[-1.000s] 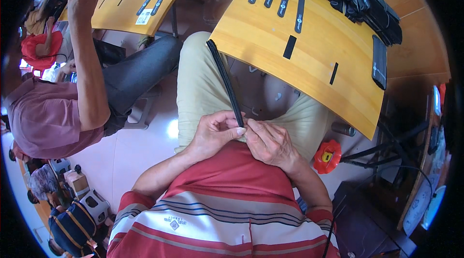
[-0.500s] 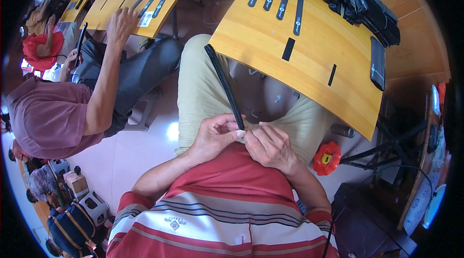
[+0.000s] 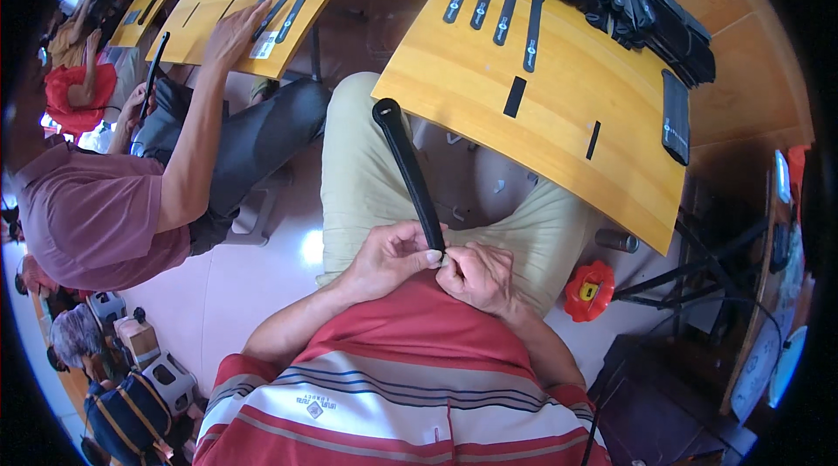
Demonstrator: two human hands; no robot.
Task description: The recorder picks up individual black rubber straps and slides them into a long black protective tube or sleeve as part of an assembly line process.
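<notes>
A long black strap (image 3: 408, 165) with a rounded, holed head rises at a slant from my hands above my lap, its broad face in view. My left hand (image 3: 388, 256) grips its lower end between thumb and fingers. Close against that same end, my right hand (image 3: 478, 277) is closed in a pinch; whether it holds the strap's tip or some tiny piece is hidden by the fingers. Several similar dark straps (image 3: 532, 34) with round heads and pale printing lie in a row on the yellow wooden table (image 3: 436, 69) ahead.
Black straps or pouches are piled (image 3: 642, 17) at the table's back; a flat black pouch (image 3: 675, 117) lies at its right edge. Two dark slots mark the tabletop. A red flower-shaped item (image 3: 589, 291) is low right. At left, a co-worker (image 3: 96, 213) handles a strap beside another table.
The strap has turned from edge-on to show its broad face and round head. My right hand has shifted slightly down. The co-worker's hand has moved a little over the other table.
</notes>
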